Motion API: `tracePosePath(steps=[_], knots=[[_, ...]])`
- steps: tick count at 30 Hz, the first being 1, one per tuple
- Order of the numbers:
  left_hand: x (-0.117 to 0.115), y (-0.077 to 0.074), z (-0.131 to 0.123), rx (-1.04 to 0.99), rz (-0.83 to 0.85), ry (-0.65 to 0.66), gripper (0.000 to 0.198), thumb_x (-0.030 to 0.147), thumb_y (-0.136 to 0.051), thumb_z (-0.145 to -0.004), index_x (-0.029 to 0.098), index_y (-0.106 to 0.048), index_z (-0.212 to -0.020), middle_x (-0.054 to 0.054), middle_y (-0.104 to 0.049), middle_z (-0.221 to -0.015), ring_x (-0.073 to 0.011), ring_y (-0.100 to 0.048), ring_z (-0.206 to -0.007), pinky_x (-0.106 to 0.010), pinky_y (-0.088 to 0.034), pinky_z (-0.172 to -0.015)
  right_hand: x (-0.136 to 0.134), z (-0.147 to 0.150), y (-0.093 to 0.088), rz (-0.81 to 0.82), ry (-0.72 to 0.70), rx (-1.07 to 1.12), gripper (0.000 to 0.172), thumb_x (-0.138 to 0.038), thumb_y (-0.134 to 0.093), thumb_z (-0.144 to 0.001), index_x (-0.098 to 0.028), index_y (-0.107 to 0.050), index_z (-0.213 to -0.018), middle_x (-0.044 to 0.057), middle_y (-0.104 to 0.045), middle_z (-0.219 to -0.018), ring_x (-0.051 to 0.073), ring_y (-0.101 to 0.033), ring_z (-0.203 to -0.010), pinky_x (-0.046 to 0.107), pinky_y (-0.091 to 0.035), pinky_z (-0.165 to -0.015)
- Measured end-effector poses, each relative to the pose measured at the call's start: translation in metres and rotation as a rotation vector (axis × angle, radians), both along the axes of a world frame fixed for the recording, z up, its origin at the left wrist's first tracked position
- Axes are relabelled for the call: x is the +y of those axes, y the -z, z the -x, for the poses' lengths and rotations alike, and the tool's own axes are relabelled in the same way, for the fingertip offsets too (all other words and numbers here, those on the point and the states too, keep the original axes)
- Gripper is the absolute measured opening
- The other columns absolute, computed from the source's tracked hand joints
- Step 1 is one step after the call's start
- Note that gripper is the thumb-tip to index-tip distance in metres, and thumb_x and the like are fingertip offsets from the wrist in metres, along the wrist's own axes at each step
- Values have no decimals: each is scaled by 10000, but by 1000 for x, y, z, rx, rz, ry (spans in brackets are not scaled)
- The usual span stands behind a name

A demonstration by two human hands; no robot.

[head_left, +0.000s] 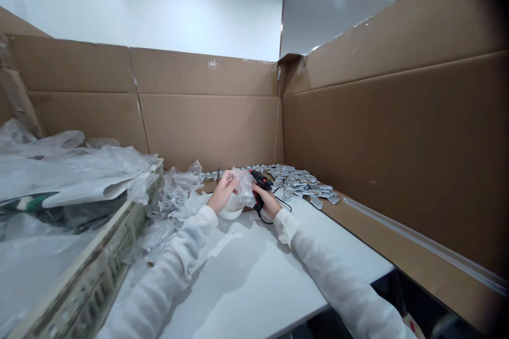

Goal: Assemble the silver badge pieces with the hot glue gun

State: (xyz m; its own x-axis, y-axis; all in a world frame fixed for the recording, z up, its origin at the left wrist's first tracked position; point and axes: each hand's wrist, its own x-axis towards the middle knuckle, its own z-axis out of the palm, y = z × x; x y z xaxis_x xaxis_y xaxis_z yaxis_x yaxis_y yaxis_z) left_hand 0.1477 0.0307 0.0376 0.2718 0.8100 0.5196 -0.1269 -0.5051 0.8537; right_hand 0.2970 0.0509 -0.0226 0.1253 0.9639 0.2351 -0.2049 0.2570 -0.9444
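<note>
Between my two hands is a crinkled clear plastic bag (243, 183). My left hand (222, 190) pinches its left side, fingers closed. At its right edge is my right hand (267, 199), fingers bent and partly hidden behind the plastic. Just under the bag stands a white bowl (231, 214) on the white table (254, 265). A black and red power tool with a cord (260, 179) lies right behind my right hand; its exact kind is hard to tell. Whether anything is inside the bag I cannot make out.
Many flat grey pieces (298, 183) are heaped at the back right. Clear bags with pieces (177, 193) lie to the left. A cream plastic crate (99, 265) full of plastic sheeting (79, 169) stands further left. Cardboard walls (210, 116) enclose the back and right.
</note>
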Motion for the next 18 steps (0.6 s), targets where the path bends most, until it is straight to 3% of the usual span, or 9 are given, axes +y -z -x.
tracePosePath(steps=[5,9,12,14,18], knots=[[-1,1,6,92,58,14,135,301,-542,-714,182,-539,-777,-4,-596,-751,-141,-542,-694,-212,-430,-579,3,-6,2,-40,100,27,377,-460,-690,-547,-171,-527,-726,-35,-511,-572,109,-446,-504,233,-366,-495],[5,2,10,162,69,81,199,197,-417,-711,156,-593,-796,-33,-604,-784,-143,-540,-708,-215,-405,-582,0,-9,-6,-38,161,25,371,-443,-684,-539,-163,-541,-738,-11,-535,-621,133,-477,-574,244,-381,-547],[9,6,8,217,74,36,189,169,-407,-689,142,-577,-767,-33,-594,-750,-116,-524,-597,-203,-377,-511,1,-12,-8,-25,201,22,364,-427,-670,-546,-160,-552,-764,10,-558,-684,154,-502,-637,254,-394,-593],[11,11,6,259,81,10,169,194,-431,-700,140,-563,-790,-22,-584,-733,-96,-493,-529,-196,-366,-475,3,-14,-5,-75,202,-12,350,-425,-659,-558,-164,-549,-763,6,-552,-684,153,-498,-639,260,-394,-607],[12,25,1,373,105,93,276,230,-504,-698,140,-523,-959,-26,-582,-824,-80,-487,-526,-192,-395,-477,5,-13,3,-224,112,-131,317,-426,-649,-575,-175,-542,-737,-12,-529,-636,145,-477,-604,264,-389,-593]])
